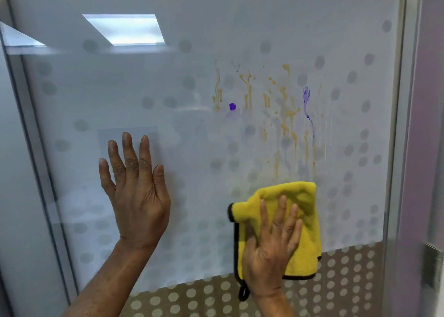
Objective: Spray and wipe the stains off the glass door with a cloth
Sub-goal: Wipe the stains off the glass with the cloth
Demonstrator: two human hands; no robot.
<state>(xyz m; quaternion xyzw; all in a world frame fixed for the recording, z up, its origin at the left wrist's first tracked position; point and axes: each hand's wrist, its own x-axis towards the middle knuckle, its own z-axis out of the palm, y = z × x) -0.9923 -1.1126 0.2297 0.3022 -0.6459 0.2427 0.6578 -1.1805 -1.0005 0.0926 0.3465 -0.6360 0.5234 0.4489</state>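
Note:
The frosted glass door (pixel 192 148), patterned with grey dots, fills the view. Orange-brown drip stains (pixel 283 114) and purple marks (pixel 306 95) run down its upper right part. My right hand (pixel 271 244) lies flat with spread fingers, pressing a yellow cloth with black edging (pixel 302 220) against the glass just below the stains. My left hand (pixel 134 191) rests flat and open on the glass to the left, holding nothing. No spray bottle is in view.
A metal door frame (pixel 398 148) runs down the right side, with a metal fitting (pixel 432 266) low on it. Another frame edge (pixel 31 124) slants down the left. Ceiling lights (pixel 125 29) reflect in the glass at the top left.

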